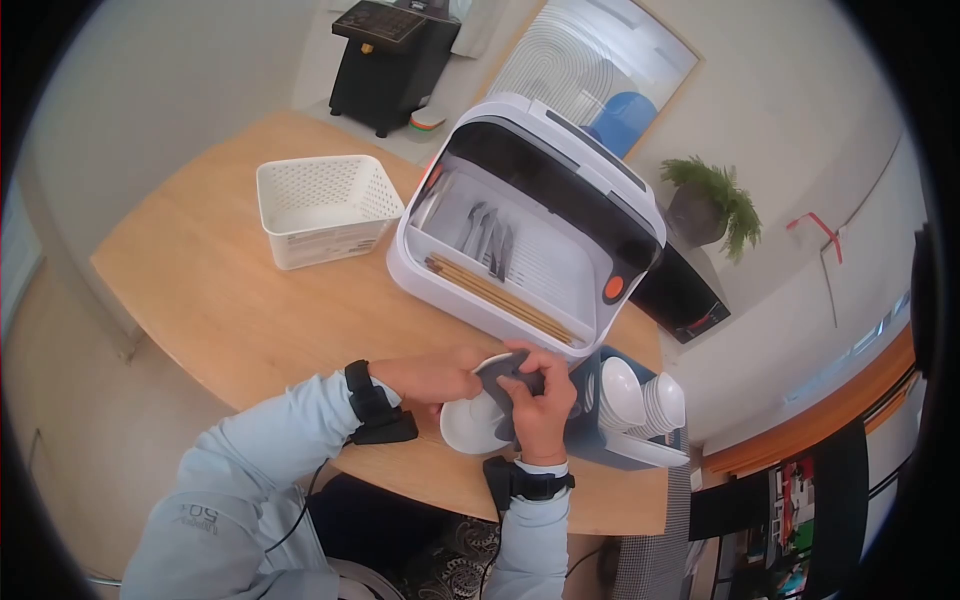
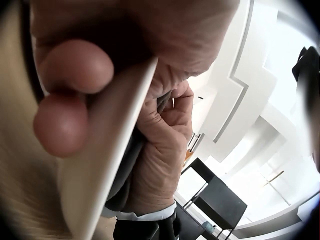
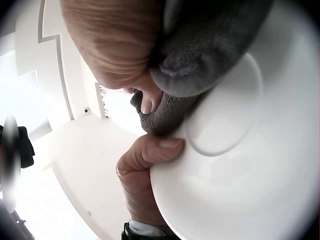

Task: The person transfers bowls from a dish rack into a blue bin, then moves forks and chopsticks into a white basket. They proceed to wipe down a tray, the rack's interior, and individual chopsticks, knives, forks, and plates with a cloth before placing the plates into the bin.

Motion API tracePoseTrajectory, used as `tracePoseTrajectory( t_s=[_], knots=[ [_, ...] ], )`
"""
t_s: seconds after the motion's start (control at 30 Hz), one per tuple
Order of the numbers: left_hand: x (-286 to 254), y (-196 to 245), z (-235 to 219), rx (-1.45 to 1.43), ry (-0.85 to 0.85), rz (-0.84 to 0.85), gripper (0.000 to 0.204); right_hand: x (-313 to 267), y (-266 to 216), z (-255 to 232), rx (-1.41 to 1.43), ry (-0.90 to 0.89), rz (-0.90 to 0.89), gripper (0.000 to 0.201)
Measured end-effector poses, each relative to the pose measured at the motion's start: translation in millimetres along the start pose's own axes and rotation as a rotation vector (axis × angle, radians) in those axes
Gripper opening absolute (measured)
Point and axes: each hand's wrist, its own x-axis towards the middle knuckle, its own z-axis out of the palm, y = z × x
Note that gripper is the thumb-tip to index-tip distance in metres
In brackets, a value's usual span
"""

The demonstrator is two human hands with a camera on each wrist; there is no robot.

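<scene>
A white plate (image 1: 468, 428) is tilted up over the near edge of the table. My left hand (image 1: 447, 374) grips its rim, with the thumb on the face and fingertips (image 2: 75, 70) behind it in the left wrist view. A grey cloth (image 1: 517, 372) lies bunched against the plate's face. My right hand (image 1: 541, 405) holds this cloth, its fingers curled into the folds. Seen from the right wrist, the cloth (image 3: 200, 60) overlaps the plate's ringed centre, and the left thumb (image 3: 160, 151) presses near the rim.
Behind the hands stands a white lidded box (image 1: 440, 285), lid raised, with wooden chopsticks (image 1: 500, 300) and metal cutlery (image 1: 487, 238) inside. A white perforated basket (image 1: 325, 240) is at the left. Blue-grey rack (image 1: 600, 450) at the right holds white bowls (image 1: 622, 392).
</scene>
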Motion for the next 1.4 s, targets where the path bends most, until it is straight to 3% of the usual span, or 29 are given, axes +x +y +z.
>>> tracePoseTrajectory(
  t_s=[0.03,0.13,0.17,0.23,0.33,0.43,0.53,0.63,0.83,1.03,1.13,1.23,1.4],
  knots=[
    [1.1,-1.9,-0.9,0.015,0.008,-0.008,0.040,-0.1,-1.1,1.0,0.063,0.060,0.095,0.031],
    [-2.5,1.7,1.2,-0.065,0.169,-0.006,0.043,3.5,17.9,-7.6,0.057,0.240,0.152,0.031],
    [0.7,-3.5,-0.4,-0.080,0.220,0.109,0.044,4.0,21.4,-10.9,0.060,0.304,0.180,0.031],
    [10.5,-20.5,-6.9,-0.110,0.315,0.338,0.046,1.8,28.8,-15.8,0.081,0.266,0.226,0.032],
    [9.5,-15.4,-13.2,-0.124,0.475,0.468,0.047,-0.5,38.0,-15.7,0.155,0.219,0.259,0.032],
    [9.9,-11.1,-24.8,-0.023,0.748,0.647,0.044,-1.1,32.0,-11.7,0.105,0.195,0.249,0.031],
    [4.5,-5.8,-45.0,0.045,0.915,0.659,0.038,-2.1,30.6,-9.1,0.017,0.140,0.280,0.030],
    [5.1,9.6,-61.5,0.269,1.053,0.631,0.034,-1.6,26.1,-9.5,-0.062,0.125,0.301,0.029],
    [37.0,27.0,-107.4,0.993,1.080,0.531,0.036,-1.1,17.5,-16.6,-0.172,0.107,0.325,0.032],
    [74.7,31.9,-133.7,1.144,1.067,0.284,0.028,-6.1,37.6,-12.8,-0.127,0.130,0.251,0.033],
    [98.2,21.4,-152.2,1.268,1.115,0.366,0.025,-6.9,40.7,-12.1,-0.106,0.124,0.256,0.032],
    [113.5,22.8,-157.2,1.331,1.142,0.177,0.028,-7.8,42.6,-12.1,-0.075,0.109,0.289,0.032],
    [122.8,33.0,-168.3,1.363,1.129,0.118,0.039,-8.1,38.4,-14.6,-0.063,0.087,0.307,0.032]
  ],
)
